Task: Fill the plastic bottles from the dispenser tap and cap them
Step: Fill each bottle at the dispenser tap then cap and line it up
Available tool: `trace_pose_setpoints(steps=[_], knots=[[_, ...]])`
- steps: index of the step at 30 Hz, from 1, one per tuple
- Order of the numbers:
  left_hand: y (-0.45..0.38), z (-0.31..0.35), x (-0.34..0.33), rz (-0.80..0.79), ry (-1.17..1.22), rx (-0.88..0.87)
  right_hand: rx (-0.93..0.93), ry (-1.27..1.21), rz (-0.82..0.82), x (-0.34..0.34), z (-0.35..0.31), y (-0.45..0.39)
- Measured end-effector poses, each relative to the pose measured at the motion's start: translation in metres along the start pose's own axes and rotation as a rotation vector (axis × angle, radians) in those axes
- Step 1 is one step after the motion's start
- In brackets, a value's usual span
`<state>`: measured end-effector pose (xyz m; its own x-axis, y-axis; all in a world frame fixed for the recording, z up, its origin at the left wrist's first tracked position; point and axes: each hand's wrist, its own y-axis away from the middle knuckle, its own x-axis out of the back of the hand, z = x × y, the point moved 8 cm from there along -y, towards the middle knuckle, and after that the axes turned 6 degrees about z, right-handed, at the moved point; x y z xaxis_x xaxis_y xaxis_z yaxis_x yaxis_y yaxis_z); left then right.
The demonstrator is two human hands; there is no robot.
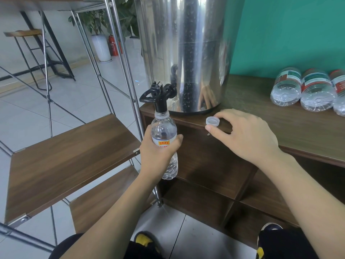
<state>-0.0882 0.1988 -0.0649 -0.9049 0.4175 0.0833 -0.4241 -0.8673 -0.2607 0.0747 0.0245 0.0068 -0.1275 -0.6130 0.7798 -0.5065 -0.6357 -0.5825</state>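
A tall steel dispenser (188,53) stands on the wooden cabinet top (261,113). Its black tap (158,96) juts over the cabinet's left edge. My left hand (158,156) grips a clear plastic bottle (164,131) round its label and holds it upright, open mouth right under the tap spout. The bottle looks nearly full. My right hand (242,131) pinches a white cap (212,122) between thumb and fingers at the cabinet's front edge, right of the bottle.
Three capped clear bottles (308,90) lie on their sides at the back right of the cabinet top, against a teal wall. Metal-framed wooden shelves (71,156) stand to the left. Open cabinet compartments (205,193) lie below.
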Motion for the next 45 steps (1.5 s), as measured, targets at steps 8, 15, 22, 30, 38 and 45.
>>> trace_pose_setpoints(steps=[8,15,22,30,38,45], knots=[[0.0015,0.0020,-0.0007,-0.012,-0.006,0.007,0.004,0.002,0.006,0.0015,-0.0015,0.0000],[0.0012,0.0022,0.0004,-0.003,-0.003,0.003,0.002,0.006,0.003,0.0007,-0.0007,0.0001],[0.0012,0.0026,0.0002,0.002,0.016,-0.002,-0.006,0.009,0.005,0.0003,0.0001,0.0002],[0.0007,0.0013,0.0004,-0.001,0.011,-0.007,-0.005,0.016,0.002,0.0003,0.0002,0.0002],[0.0010,0.0019,0.0009,-0.005,0.020,-0.010,-0.003,0.012,-0.002,-0.0003,0.0001,-0.0002],[0.0003,0.0015,0.0004,-0.006,0.030,-0.009,-0.004,0.016,0.000,0.0010,-0.0006,-0.0001]])
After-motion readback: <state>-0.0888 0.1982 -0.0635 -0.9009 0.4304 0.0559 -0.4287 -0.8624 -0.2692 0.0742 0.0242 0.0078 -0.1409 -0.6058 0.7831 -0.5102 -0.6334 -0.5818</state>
